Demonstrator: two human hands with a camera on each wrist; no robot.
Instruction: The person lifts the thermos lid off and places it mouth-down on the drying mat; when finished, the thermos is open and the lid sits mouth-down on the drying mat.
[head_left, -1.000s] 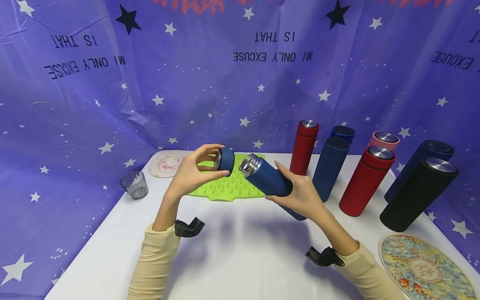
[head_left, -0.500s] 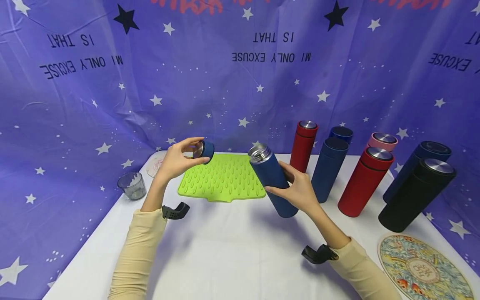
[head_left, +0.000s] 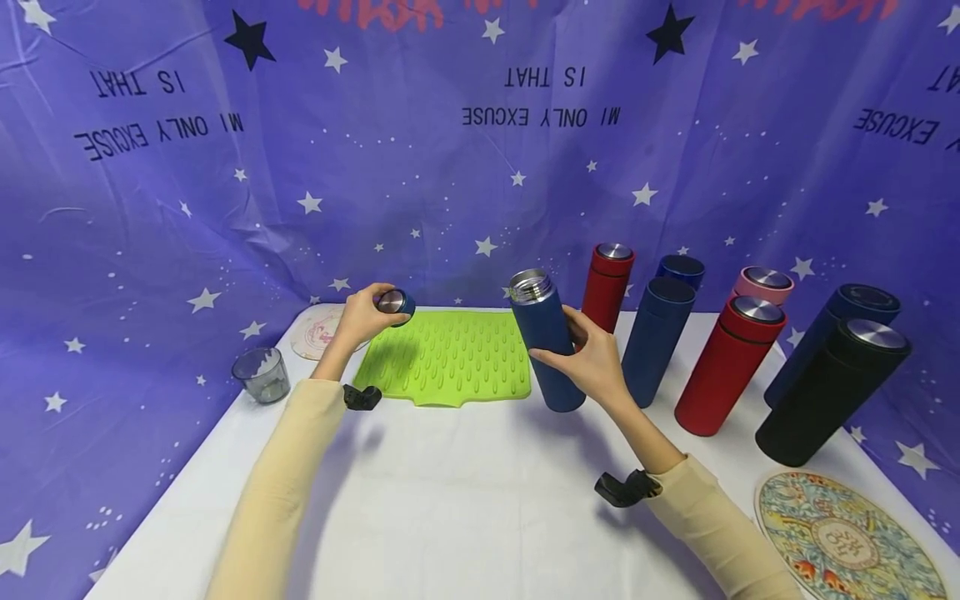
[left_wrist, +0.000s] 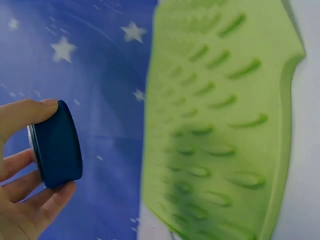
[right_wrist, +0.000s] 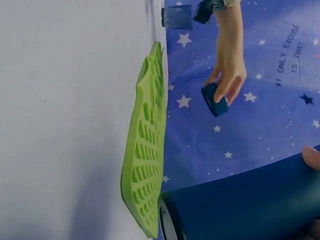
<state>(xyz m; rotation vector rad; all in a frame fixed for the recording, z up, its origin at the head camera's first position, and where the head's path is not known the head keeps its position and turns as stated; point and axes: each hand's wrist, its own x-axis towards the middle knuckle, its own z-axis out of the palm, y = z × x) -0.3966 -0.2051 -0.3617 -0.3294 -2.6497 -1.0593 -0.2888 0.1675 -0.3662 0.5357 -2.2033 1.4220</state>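
1. So, blue bottle [head_left: 547,329] first: just R of frame ctr, uncapped, steel threaded mouth up, leaning slightly L. R hand [head_left: 591,360] grips its body, thumb across the front, fingers curled round the far side; prob. held by the body so the mouth stays unobstructed. Looks off the table, can't be 100% sure.
2. Matching lid [head_left: 397,307]: L of ctr, well apart from the bottle. L hand [head_left: 363,317] pinches it by the rim, thumb opp. fingers, w/ a round steel face showing; a rim hold prob. keeps the palm off that face.
3. Green mat [head_left: 457,358], ridged, ctr frame, lies btw the two hands, long side near the curtain [head_left: 420,200].
4. Capped bottles [head_left: 727,371], approx. seven (red, blue, pink, black), stand grouped at R, prob. parked there to free the middle. Nearest ones sit close behind the R hand, so little room for a swing that way.
5. Glass [head_left: 264,379] at the table's L edge: easy to knock w/ a wide L elbow. Patterned disc [head_left: 847,533], lower R, by the R edge.
6. Most room: white tablecloth [head_left: 442,500], lower ctr, btw the forearms.
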